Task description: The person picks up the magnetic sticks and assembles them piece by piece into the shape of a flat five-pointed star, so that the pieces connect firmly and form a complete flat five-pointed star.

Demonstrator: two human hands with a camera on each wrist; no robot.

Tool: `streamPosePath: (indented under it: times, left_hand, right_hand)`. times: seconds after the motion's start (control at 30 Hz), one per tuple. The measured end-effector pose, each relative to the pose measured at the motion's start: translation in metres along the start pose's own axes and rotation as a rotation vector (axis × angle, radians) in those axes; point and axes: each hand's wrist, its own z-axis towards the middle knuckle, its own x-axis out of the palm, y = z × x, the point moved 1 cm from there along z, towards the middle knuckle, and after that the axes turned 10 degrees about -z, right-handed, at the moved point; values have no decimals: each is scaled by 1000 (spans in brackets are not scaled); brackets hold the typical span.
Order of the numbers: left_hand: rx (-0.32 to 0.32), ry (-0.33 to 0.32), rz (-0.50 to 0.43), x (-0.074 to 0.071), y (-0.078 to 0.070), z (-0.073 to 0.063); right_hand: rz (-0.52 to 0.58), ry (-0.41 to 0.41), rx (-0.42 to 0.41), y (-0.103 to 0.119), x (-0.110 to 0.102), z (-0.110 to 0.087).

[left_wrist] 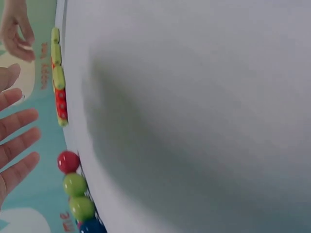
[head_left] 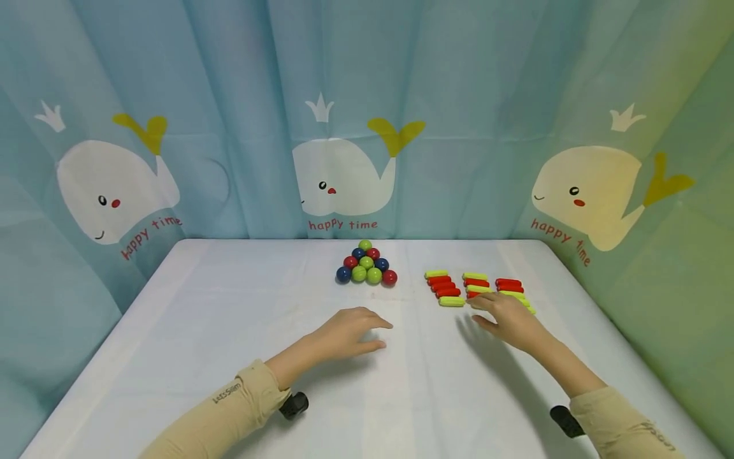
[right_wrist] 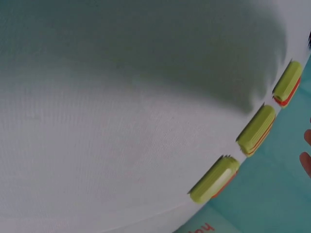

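My left hand (head_left: 375, 335) rests palm down on the white table (head_left: 229, 319) with straight fingers (left_wrist: 17, 138), holding nothing, a little in front of a triangle of red, green and blue balls (head_left: 367, 264) (left_wrist: 74, 185). My right hand (head_left: 480, 310) lies over the near end of three columns of red and yellow-green rods (head_left: 453, 288) (left_wrist: 58, 73). Its fingers are loosely spread above the middle column and hide the rods there. I see no rod pinched. In the right wrist view three green rods (right_wrist: 256, 130) line the table's edge, with only fingertips (right_wrist: 307, 145) showing.
A blue curtain with white whales (head_left: 344, 178) closes off the back and both sides of the table. Black wrist cameras (head_left: 294, 405) sit under both beige sleeves. Bare tablecloth stretches to the left of the balls and along the near edge.
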Motion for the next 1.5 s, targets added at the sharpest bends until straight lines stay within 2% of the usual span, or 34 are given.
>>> streamPosePath:
  times: [0.13,0.53,0.73,0.9,1.13,1.3,1.5]
  left_hand:
    - [-11,27,16,3,-7,16]
    - [-7,-7,21,22,-20,73]
    - [-19,-2,33,30,-27,100]
    - [-24,-30,35,35,-28,124]
    - [-17,-91,114,47,-30,157]
    - [-54,-89,161,57,-28,170]
    - [-104,-71,193,64,-27,176]
  right_hand:
    - [3,9,27,-10,2,-1]
    - [13,77,188,-39,-1,-5]
    - [14,56,204,-50,3,-12]
    - [46,34,221,-57,5,-16]
    - [40,105,290,-62,4,-19]
    - [44,114,287,-62,7,-21]
    - [48,98,283,-66,8,-22]
